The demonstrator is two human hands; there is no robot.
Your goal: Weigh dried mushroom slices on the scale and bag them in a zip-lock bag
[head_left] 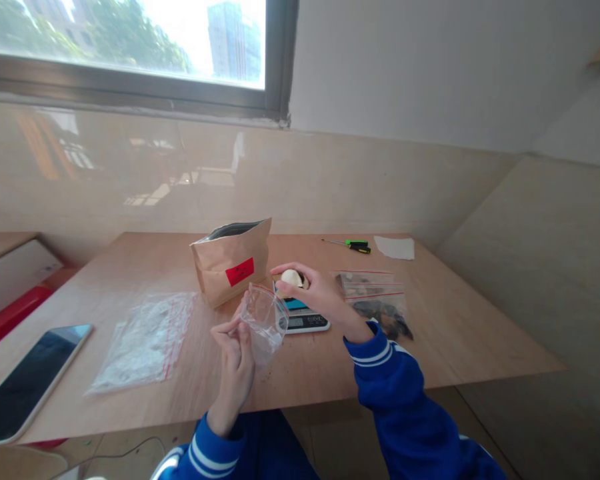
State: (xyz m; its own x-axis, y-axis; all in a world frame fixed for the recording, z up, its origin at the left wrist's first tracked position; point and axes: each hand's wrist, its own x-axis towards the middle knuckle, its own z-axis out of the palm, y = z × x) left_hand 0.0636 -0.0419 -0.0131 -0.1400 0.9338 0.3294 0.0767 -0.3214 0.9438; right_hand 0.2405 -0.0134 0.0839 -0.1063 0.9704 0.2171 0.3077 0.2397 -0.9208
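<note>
My left grip pinches the clear bag open so my right grip, clamped on a pale cup above the scale, can tip into it.

The wooden desk carried an upright brown paper bag with a red label, a small scale just beside it, flat clear zip bags to the left, filled zip bags to the right, a tablet at the left edge, and a screwdriver beside a white slip at the far edge.
</note>
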